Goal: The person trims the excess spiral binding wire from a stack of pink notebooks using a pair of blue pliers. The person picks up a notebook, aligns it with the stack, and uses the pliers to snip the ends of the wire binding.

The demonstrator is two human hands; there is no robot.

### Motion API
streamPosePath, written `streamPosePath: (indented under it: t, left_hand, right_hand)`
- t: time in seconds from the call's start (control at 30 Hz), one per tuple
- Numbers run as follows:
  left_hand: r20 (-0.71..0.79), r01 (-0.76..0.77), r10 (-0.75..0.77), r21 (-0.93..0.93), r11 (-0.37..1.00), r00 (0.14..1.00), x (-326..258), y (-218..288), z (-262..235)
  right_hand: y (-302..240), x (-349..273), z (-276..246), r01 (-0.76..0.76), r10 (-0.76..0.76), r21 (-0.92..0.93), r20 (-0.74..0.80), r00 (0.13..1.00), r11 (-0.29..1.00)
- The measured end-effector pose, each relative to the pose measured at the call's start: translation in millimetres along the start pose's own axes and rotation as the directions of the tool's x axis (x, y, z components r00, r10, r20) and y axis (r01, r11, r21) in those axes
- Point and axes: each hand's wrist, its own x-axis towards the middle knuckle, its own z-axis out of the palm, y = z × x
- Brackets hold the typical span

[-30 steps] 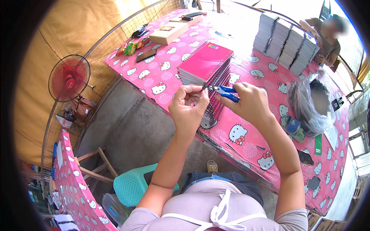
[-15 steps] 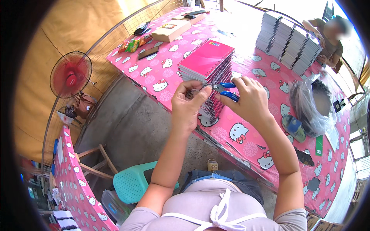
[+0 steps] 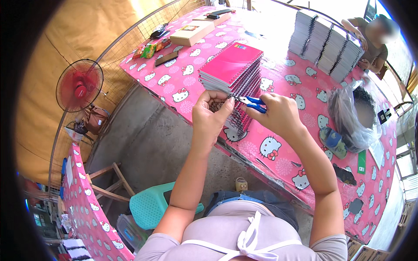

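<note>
A tall stack of spiral notebooks (image 3: 230, 63) with a pink cover on top stands at the table's near edge. My right hand (image 3: 278, 112) grips blue-handled wire cutters (image 3: 253, 104), their handles squeezed nearly together. The cutter tips meet the spiral wire at the stack's near corner, beside my left thumb. My left hand (image 3: 211, 115) is closed at that same corner, thumb and fingers pinching a notebook's dark wire coil (image 3: 216, 105). The exact wire end between the fingertips is too small to make out.
The table (image 3: 248, 145) has a pink cartoon-cat cover. Tall notebook stacks (image 3: 322, 45) stand far right, near another person (image 3: 374, 43). A clear plastic bag (image 3: 355, 113) of dark coils lies right, beside a bottle-like item (image 3: 332, 142). A teal stool (image 3: 152, 206) and a red fan (image 3: 80, 85) are left.
The cutters' handles have come from spread apart to nearly together. My right hand has shifted slightly down and left, and the tips are now closer to my left thumb.
</note>
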Motion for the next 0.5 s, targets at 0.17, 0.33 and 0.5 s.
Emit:
streamPosePath:
  t: [0.17,0.33,0.5]
  left_hand:
    - [-0.022,0.086,-0.086,-0.003,0.996,0.996,0.3,0.2,-6.7]
    - [0.009,-0.055,0.055,0.024,0.998,0.998,0.9,-7.9,-2.8]
    - [-0.022,0.080,-0.080,-0.004,0.997,0.997,2.6,-4.1,-11.4]
  right_hand:
    - [8.4,-11.8,2.8,0.085,-0.099,-0.071,-0.228,0.969,0.994]
    - [5.8,-0.9,6.7,0.165,-0.186,-0.096,-0.267,0.946,0.982]
    - [-6.1,-8.7,-5.1,-0.104,0.109,-0.037,0.168,0.980,0.994]
